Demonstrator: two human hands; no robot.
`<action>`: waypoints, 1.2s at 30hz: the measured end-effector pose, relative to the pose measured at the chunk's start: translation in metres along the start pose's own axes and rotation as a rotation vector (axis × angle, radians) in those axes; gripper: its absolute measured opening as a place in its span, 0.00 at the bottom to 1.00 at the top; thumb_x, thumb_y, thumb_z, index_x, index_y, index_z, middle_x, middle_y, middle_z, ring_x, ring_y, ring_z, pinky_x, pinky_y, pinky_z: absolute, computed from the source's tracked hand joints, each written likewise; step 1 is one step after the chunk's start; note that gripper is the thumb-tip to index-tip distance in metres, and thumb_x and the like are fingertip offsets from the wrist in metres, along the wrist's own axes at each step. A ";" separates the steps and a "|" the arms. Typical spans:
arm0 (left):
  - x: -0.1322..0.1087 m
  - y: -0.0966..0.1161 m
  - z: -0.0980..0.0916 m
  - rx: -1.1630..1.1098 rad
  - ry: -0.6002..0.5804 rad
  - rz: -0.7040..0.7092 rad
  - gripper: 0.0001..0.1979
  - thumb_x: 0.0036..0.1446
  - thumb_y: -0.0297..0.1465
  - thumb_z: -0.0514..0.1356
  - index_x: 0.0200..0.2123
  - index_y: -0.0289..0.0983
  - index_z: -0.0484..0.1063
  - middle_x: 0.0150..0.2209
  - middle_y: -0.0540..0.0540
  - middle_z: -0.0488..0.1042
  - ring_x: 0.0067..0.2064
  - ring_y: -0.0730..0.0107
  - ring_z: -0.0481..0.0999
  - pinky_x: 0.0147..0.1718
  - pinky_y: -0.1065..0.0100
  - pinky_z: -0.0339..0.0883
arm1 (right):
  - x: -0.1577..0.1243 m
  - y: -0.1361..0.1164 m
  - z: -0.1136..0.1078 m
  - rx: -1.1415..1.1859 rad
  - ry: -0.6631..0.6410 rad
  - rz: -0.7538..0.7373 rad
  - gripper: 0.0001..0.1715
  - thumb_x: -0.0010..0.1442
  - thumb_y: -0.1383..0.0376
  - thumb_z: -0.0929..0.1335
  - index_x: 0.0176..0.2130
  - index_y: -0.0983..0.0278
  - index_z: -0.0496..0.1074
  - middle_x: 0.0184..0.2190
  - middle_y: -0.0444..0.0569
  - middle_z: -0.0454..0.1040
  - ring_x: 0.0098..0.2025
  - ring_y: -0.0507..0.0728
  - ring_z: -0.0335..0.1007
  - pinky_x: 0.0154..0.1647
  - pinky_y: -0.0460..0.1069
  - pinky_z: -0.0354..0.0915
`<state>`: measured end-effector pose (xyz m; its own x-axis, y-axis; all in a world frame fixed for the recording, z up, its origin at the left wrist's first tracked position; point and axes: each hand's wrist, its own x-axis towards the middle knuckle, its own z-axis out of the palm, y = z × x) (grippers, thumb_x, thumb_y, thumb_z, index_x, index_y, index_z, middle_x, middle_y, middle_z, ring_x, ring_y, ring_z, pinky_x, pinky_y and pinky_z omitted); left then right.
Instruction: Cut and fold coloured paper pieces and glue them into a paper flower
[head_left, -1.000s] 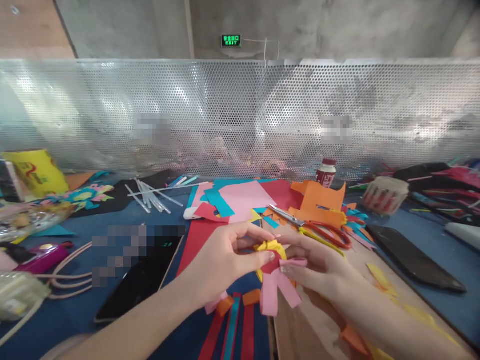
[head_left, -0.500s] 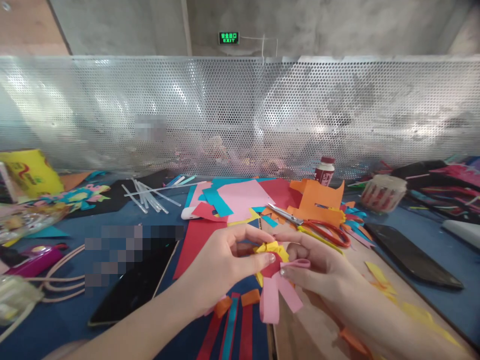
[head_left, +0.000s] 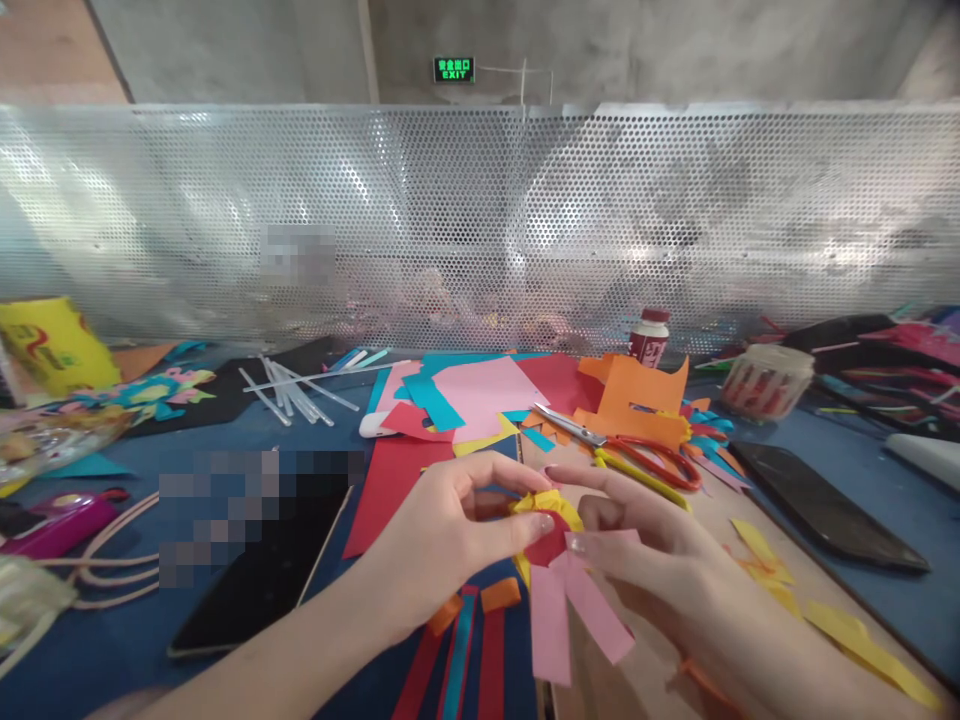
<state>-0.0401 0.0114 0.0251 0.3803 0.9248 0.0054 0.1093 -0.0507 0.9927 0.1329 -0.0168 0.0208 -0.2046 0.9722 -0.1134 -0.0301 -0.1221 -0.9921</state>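
Observation:
Between both hands is a paper flower (head_left: 545, 545) with a red round centre, yellow folded petals along the top and pink paper strips (head_left: 551, 620) hanging from its lower edge. My left hand (head_left: 487, 505) pinches it from the left, thumb lying on the red centre. My right hand (head_left: 634, 535) grips the right side, its thumb pressing a pink strip against the centre's edge. The fingers behind the flower are partly hidden. Below lie red strips (head_left: 491, 660), a blue strip (head_left: 457, 655) and small orange curled pieces (head_left: 501, 595).
Beyond the hands lie scissors (head_left: 622, 445) with orange-red handles, an orange paper sheet (head_left: 637, 400) and pink paper (head_left: 487, 395). A dark phone (head_left: 829, 505) lies right, a black tablet-like device (head_left: 255, 575) left. Clear sticks (head_left: 300, 390), a capped bottle (head_left: 649, 338) and a jar (head_left: 766, 385) stand further back.
The pink strips, looped before, now hang flatter and longer, spread downward and right. The right thumb has shifted slightly over the strip. Both hands keep hold of the flower.

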 end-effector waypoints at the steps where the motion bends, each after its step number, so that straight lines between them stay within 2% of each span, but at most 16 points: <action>1: 0.000 0.000 0.000 -0.006 -0.006 -0.003 0.12 0.44 0.30 0.63 0.35 0.38 0.71 0.35 0.47 0.76 0.37 0.66 0.75 0.34 0.69 0.69 | -0.002 -0.002 0.000 0.001 0.011 0.018 0.25 0.48 0.59 0.68 0.48 0.59 0.66 0.30 0.45 0.70 0.35 0.55 0.69 0.33 0.47 0.64; 4: -0.001 0.000 0.000 0.001 0.003 0.013 0.12 0.45 0.31 0.63 0.36 0.37 0.71 0.34 0.47 0.76 0.36 0.66 0.76 0.34 0.67 0.69 | -0.005 -0.007 0.001 -0.040 0.043 0.027 0.23 0.50 0.57 0.67 0.47 0.59 0.67 0.33 0.46 0.71 0.37 0.56 0.70 0.33 0.48 0.65; 7: -0.002 0.001 0.001 0.028 0.017 0.032 0.12 0.44 0.32 0.63 0.35 0.37 0.71 0.33 0.47 0.76 0.35 0.66 0.76 0.33 0.67 0.70 | -0.004 -0.006 0.002 -0.099 0.023 -0.046 0.23 0.48 0.59 0.69 0.45 0.58 0.67 0.34 0.46 0.72 0.37 0.57 0.70 0.35 0.49 0.65; 11: -0.003 0.001 0.001 0.089 -0.041 0.093 0.12 0.49 0.32 0.60 0.39 0.38 0.70 0.36 0.47 0.76 0.38 0.65 0.75 0.36 0.66 0.70 | -0.002 -0.003 0.000 -0.140 -0.004 -0.098 0.25 0.47 0.61 0.69 0.46 0.57 0.66 0.32 0.45 0.72 0.34 0.55 0.69 0.33 0.48 0.64; 13: -0.003 -0.001 -0.002 0.213 -0.046 0.258 0.12 0.53 0.31 0.57 0.43 0.40 0.68 0.44 0.46 0.73 0.45 0.65 0.72 0.43 0.64 0.67 | -0.001 -0.005 -0.002 -0.105 0.006 -0.105 0.26 0.48 0.62 0.69 0.48 0.58 0.65 0.30 0.44 0.71 0.31 0.53 0.68 0.30 0.46 0.63; 16: -0.001 -0.005 -0.010 0.573 -0.003 0.649 0.18 0.55 0.25 0.53 0.49 0.43 0.65 0.54 0.47 0.63 0.57 0.63 0.59 0.55 0.58 0.54 | -0.001 -0.012 -0.006 -0.020 0.037 -0.135 0.31 0.47 0.64 0.71 0.51 0.57 0.63 0.30 0.42 0.70 0.29 0.50 0.66 0.29 0.44 0.61; 19: 0.001 -0.009 -0.016 0.833 0.062 0.931 0.25 0.53 0.20 0.53 0.54 0.41 0.58 0.56 0.44 0.60 0.59 0.62 0.55 0.56 0.55 0.51 | -0.002 -0.020 -0.009 -0.002 0.051 -0.150 0.34 0.45 0.66 0.71 0.52 0.57 0.62 0.28 0.40 0.69 0.29 0.49 0.66 0.30 0.44 0.61; 22: 0.002 -0.012 -0.017 1.013 0.107 1.102 0.25 0.52 0.20 0.54 0.53 0.41 0.59 0.53 0.45 0.64 0.58 0.62 0.57 0.55 0.55 0.53 | -0.005 -0.028 -0.008 -0.057 0.019 -0.127 0.34 0.46 0.66 0.71 0.53 0.58 0.61 0.30 0.42 0.70 0.30 0.50 0.67 0.32 0.46 0.62; 25: 0.000 -0.010 -0.018 1.064 0.208 1.165 0.21 0.52 0.22 0.57 0.49 0.43 0.63 0.49 0.47 0.68 0.55 0.64 0.61 0.53 0.57 0.57 | -0.007 -0.040 -0.003 -0.141 0.011 -0.087 0.34 0.47 0.65 0.71 0.53 0.59 0.61 0.31 0.44 0.72 0.32 0.53 0.69 0.34 0.48 0.63; 27: -0.001 -0.007 -0.020 1.006 0.288 1.158 0.17 0.52 0.23 0.57 0.45 0.44 0.67 0.47 0.48 0.70 0.52 0.65 0.65 0.51 0.59 0.59 | -0.005 -0.048 -0.003 -0.171 -0.045 -0.094 0.33 0.47 0.63 0.71 0.53 0.60 0.62 0.32 0.45 0.73 0.35 0.54 0.70 0.35 0.48 0.63; 29: -0.001 -0.003 -0.023 0.902 0.373 1.069 0.12 0.53 0.25 0.57 0.41 0.44 0.70 0.43 0.49 0.72 0.48 0.66 0.68 0.49 0.61 0.61 | 0.000 -0.054 -0.010 -0.180 -0.146 -0.107 0.31 0.50 0.59 0.69 0.53 0.60 0.63 0.36 0.47 0.74 0.39 0.55 0.69 0.38 0.49 0.63; 31: 0.003 -0.002 -0.026 0.776 0.489 0.866 0.08 0.53 0.27 0.56 0.37 0.42 0.72 0.39 0.49 0.74 0.44 0.67 0.70 0.45 0.64 0.63 | 0.008 -0.057 -0.021 -0.200 -0.249 -0.096 0.28 0.53 0.55 0.67 0.52 0.60 0.63 0.39 0.49 0.74 0.42 0.55 0.69 0.41 0.50 0.62; 33: 0.009 -0.002 -0.028 0.609 0.574 0.600 0.07 0.52 0.32 0.57 0.34 0.39 0.73 0.36 0.48 0.75 0.40 0.66 0.72 0.39 0.66 0.66 | 0.018 -0.055 -0.034 -0.227 -0.302 -0.100 0.28 0.53 0.53 0.66 0.50 0.61 0.65 0.41 0.51 0.73 0.42 0.55 0.68 0.42 0.50 0.61; 35: 0.015 -0.004 -0.030 0.403 0.525 0.376 0.09 0.50 0.35 0.59 0.32 0.37 0.73 0.32 0.48 0.76 0.34 0.66 0.74 0.34 0.68 0.67 | 0.027 -0.051 -0.044 -0.307 -0.179 -0.083 0.25 0.51 0.53 0.68 0.46 0.62 0.68 0.41 0.52 0.73 0.43 0.55 0.68 0.41 0.49 0.61; 36: 0.017 -0.005 -0.029 0.305 0.498 0.313 0.09 0.49 0.35 0.59 0.32 0.36 0.73 0.32 0.48 0.76 0.34 0.66 0.74 0.34 0.68 0.66 | 0.031 -0.048 -0.046 -0.340 -0.111 -0.095 0.23 0.50 0.54 0.69 0.44 0.63 0.69 0.41 0.51 0.73 0.42 0.55 0.68 0.41 0.49 0.61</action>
<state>-0.0611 0.0384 0.0243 -0.0252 0.9090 0.4161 0.3457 -0.3826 0.8568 0.1734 0.0284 0.0625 -0.3224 0.9461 -0.0315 0.2689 0.0596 -0.9613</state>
